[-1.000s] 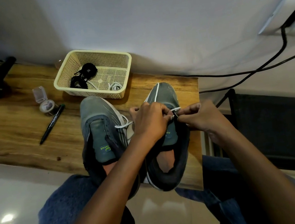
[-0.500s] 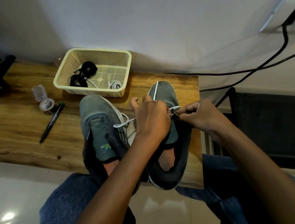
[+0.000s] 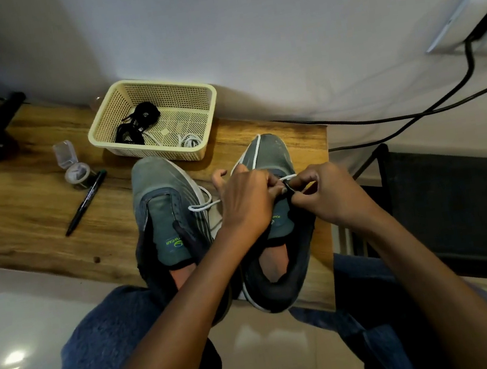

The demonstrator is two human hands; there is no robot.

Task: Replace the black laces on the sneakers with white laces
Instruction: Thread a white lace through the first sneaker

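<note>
The scene was dim and cool-toned, lit unevenly. A bright glare spot sat on the glossy floor, which suggested a lamp overhead, though the source itself was out of view. The wall faded from pale grey to deep shadow at the upper left. The basket cast a soft shadow on the wooden table. Wide-angle distortion bent the edges, and the forearms nearest the camera looked dark and slightly soft.

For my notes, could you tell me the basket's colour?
Cream, perforated basket, clearest in the head view.
</note>
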